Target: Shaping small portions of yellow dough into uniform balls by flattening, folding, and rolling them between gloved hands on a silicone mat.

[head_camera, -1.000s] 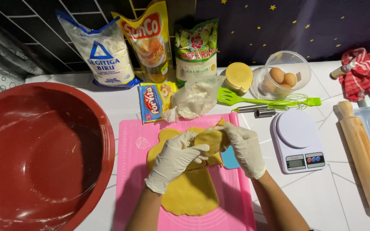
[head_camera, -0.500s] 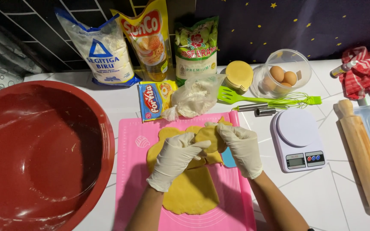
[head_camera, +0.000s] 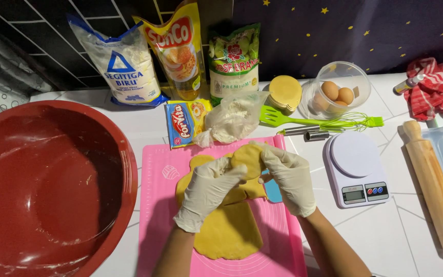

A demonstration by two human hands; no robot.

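Left hand (head_camera: 207,191) and right hand (head_camera: 289,177), gloved, fingers pinched on round dough piece (head_camera: 248,159), held between fingertips above rolled dough sheet (head_camera: 226,225). Dough likely soft, light, tear-prone: support at rim, spread grip.

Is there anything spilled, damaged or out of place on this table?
Nothing stands out. The left hand and right hand hold a yellow dough piece above the dough sheet on the pink mat. The red bowl shows only thin floury smears.
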